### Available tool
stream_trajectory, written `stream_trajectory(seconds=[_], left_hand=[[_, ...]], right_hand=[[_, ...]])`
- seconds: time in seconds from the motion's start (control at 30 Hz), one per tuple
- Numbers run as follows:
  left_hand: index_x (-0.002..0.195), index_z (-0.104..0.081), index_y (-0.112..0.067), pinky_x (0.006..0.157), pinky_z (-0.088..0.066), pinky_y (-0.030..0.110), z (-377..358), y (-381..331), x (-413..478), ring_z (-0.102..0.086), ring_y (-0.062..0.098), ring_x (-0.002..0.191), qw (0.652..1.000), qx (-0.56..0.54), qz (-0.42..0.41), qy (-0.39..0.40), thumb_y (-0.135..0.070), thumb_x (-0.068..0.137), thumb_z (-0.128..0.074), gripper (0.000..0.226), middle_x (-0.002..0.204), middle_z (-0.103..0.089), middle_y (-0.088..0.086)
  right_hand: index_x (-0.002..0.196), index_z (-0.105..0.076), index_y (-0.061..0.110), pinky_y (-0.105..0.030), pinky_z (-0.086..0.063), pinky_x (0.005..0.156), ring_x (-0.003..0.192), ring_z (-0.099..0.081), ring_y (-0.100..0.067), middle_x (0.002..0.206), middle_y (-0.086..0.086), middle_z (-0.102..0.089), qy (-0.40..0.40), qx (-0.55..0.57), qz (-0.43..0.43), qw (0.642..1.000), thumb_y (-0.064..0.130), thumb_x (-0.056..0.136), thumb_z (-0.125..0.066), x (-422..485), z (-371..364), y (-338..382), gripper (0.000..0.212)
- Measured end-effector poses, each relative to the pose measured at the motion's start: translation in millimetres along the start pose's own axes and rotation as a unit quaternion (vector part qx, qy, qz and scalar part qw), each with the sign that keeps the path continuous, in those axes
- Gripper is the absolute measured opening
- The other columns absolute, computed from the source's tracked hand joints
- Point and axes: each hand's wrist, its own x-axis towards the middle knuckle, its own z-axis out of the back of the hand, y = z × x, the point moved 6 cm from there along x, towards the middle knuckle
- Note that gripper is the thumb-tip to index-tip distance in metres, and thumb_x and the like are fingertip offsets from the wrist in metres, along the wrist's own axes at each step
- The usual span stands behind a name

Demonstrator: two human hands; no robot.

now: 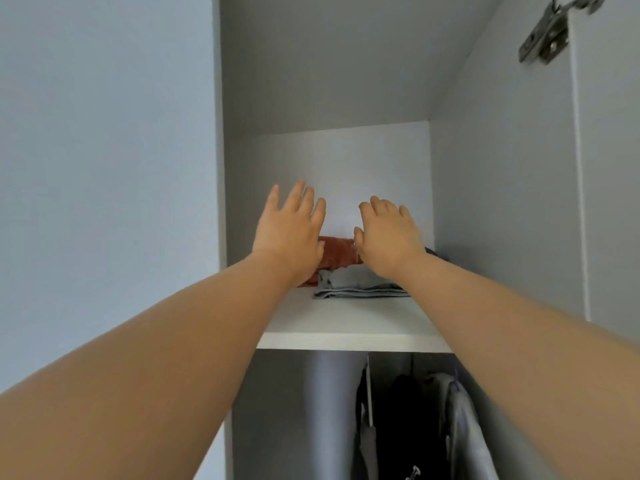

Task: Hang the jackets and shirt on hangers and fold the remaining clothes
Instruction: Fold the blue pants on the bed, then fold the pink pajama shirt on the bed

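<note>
Folded clothes lie centre frame on the upper shelf (346,323): rust-orange piece (337,252) at the back, grey piece (356,285) in front and touching it. Left hand (289,226) has fingers straight and spread, gripping nothing, and overlaps the orange piece's left end; contact unclear. Right hand (388,230) has fingers loosely bent, gripping nothing, over the pile's right side; contact unclear. Dark blue fabric (434,252) shows just right of that wrist. Hanging garments (460,427) lower right, under the shelf. Metal hinge (547,32) upper right.
</note>
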Motion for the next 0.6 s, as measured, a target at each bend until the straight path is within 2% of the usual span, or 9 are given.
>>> stream_trajectory(seconds=[0.13,0.3,0.4,0.5,0.6], left_hand=[[0.152,0.004,-0.009,0.116,0.001,0.051,33,27,-52,0.013,0.03,0.146,1.0,0.023,0.0,0.0,-0.045,0.1,-0.02,0.067,0.16,0.004,0.013],[0.152,0.005,-0.009,0.117,0.0,0.05,60,63,-128,0.013,0.03,0.146,0.998,0.035,0.025,0.038,-0.045,0.101,-0.019,0.067,0.16,0.006,0.013],[0.151,0.008,-0.009,0.117,0.0,0.05,71,92,-175,0.014,0.03,0.146,0.995,0.056,0.045,0.072,-0.046,0.1,-0.017,0.067,0.16,0.007,0.012],[0.151,0.009,-0.009,0.117,0.0,0.049,78,133,-230,0.014,0.028,0.146,0.989,0.054,0.086,0.105,-0.045,0.1,-0.018,0.068,0.16,0.008,0.01],[0.151,0.01,-0.01,0.117,0.0,0.049,83,177,-294,0.013,0.027,0.147,0.98,0.061,0.126,0.142,-0.045,0.1,-0.019,0.069,0.16,0.007,0.009]], right_hand=[[0.127,-0.043,0.007,-0.04,-0.028,0.104,0.124,-0.04,-0.028,0.138,-0.012,-0.042,-0.042,0.024,0.004,0.999,0.024,0.097,-0.037,-28,48,38,0.035],[0.138,-0.036,0.006,-0.044,-0.021,0.114,0.137,-0.028,-0.029,0.152,-0.016,-0.027,-0.042,0.072,0.018,0.996,0.023,0.095,-0.04,-70,101,92,0.047],[0.141,-0.034,0.004,-0.044,-0.021,0.115,0.141,-0.025,-0.03,0.154,-0.017,-0.025,-0.056,0.098,0.056,0.992,0.022,0.096,-0.042,-97,132,131,0.05],[0.136,-0.042,0.0,-0.049,-0.028,0.112,0.138,-0.032,-0.035,0.149,-0.022,-0.033,-0.079,0.119,0.109,0.984,0.02,0.091,-0.049,-125,157,183,0.05],[0.14,-0.037,0.002,-0.047,-0.022,0.115,0.142,-0.025,-0.032,0.153,-0.019,-0.027,-0.051,0.189,0.132,0.972,0.021,0.093,-0.046,-155,173,243,0.051]])
